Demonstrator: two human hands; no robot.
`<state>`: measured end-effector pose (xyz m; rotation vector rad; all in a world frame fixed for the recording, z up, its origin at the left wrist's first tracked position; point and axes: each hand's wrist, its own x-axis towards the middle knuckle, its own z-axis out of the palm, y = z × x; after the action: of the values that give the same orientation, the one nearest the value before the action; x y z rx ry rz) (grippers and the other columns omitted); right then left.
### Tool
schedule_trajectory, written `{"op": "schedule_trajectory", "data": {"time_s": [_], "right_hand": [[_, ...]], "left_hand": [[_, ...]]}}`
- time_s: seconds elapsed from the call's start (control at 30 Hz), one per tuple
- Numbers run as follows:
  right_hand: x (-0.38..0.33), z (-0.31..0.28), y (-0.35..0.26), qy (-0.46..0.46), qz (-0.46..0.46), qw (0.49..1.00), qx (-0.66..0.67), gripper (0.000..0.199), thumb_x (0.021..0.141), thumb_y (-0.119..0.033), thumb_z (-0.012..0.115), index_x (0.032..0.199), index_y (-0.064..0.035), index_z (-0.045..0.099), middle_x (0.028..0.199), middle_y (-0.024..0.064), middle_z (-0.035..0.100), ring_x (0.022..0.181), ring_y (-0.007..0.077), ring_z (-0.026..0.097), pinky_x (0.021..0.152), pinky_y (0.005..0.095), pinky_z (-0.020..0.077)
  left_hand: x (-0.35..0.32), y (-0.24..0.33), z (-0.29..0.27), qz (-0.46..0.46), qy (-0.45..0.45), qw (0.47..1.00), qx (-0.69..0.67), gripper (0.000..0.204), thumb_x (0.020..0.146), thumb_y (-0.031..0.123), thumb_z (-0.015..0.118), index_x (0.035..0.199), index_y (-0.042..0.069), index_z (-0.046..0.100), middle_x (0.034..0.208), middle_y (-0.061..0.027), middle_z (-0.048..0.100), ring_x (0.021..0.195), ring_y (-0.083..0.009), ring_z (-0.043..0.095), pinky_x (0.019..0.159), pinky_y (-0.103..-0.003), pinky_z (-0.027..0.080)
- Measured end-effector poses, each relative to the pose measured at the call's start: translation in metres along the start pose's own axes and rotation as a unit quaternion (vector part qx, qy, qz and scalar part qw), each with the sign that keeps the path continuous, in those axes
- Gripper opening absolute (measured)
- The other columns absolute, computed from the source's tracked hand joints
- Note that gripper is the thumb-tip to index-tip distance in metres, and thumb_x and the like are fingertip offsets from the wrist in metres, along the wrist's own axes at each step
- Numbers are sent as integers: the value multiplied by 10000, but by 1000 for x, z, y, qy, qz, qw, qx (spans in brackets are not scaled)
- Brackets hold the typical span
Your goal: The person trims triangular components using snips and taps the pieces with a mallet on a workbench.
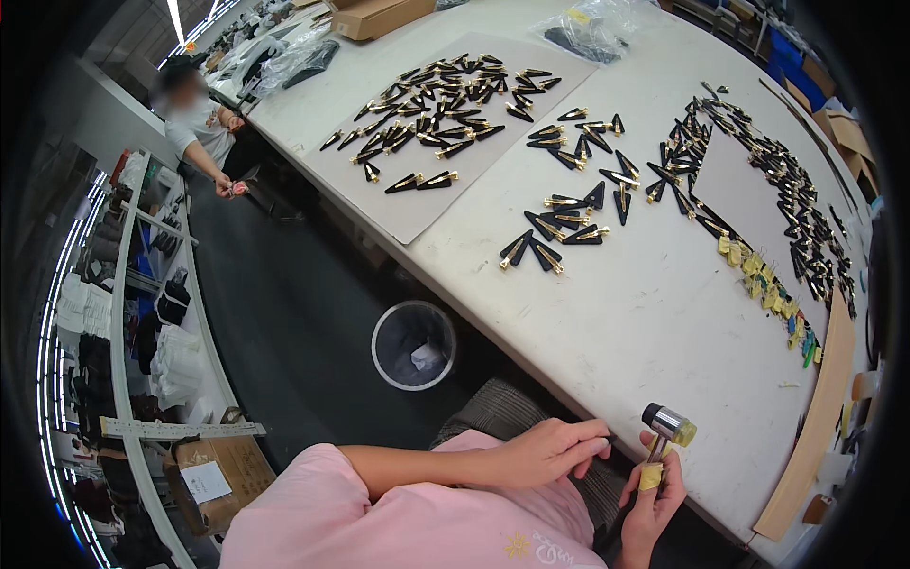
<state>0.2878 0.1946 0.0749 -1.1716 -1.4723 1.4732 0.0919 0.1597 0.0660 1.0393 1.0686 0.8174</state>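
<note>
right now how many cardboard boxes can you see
2. One open cardboard box sits at the far end of the white table; another box stands on the floor by the shelves at lower left. Others may be hidden.

Small mallet (664, 438): short yellow handle, cylindrical head with a shiny metal barrel, black cap on the left end and translucent yellow cap on the right end. Held roughly upright, head on top, lying crosswise and slightly tilted. Grasped in the right hand (652, 493), fingers wrapped round the lower handle, at the near edge of the white table. Left hand (550, 450) just beside it to the left, fingers loosely curled, resting at the same edge, not touching the mallet.
</note>
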Motion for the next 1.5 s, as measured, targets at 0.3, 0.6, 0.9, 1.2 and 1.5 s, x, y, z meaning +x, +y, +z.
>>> {"op": "schedule_trajectory", "data": {"time_s": [0.3,0.6,0.9,1.2,1.5], "right_hand": [[5,-3,5,-104,-39,984,-143,417,815,54,410,1216,71,525,650,13,512,503,52,441,464,201,360],[16,2,-11,-136,-80,960,-230,356,680,80,545,1035,62,554,776,174,592,594,315,608,536,328,488],[25,15,-20,-164,-132,924,-319,438,643,55,581,1080,40,575,793,135,607,605,283,626,509,341,486],[24,16,-25,-158,-126,923,-327,401,625,65,586,1024,23,590,819,153,630,612,296,629,528,338,496],[34,9,-26,-99,-184,920,-332,492,613,59,603,1102,6,594,801,121,639,593,251,623,480,331,465]], "left_hand": [[-13,-8,-15,-68,83,965,-239,254,1024,196,418,1101,-8,548,928,-61,606,807,-103,607,742,-231,507],[-7,6,-20,-122,110,965,-206,297,1024,190,403,1168,-43,515,1004,-182,668,807,-232,695,659,-285,567],[-5,7,-19,-105,118,961,-229,303,1024,189,412,1140,-56,548,944,-164,668,702,-158,666,572,-241,533],[-6,6,-14,-100,139,955,-241,296,1020,183,424,1134,-55,559,946,-172,671,693,-160,666,580,-250,538],[-4,6,-15,-96,145,956,-235,312,1019,194,431,1136,-66,558,947,-177,672,687,-176,672,571,-255,545]]}}
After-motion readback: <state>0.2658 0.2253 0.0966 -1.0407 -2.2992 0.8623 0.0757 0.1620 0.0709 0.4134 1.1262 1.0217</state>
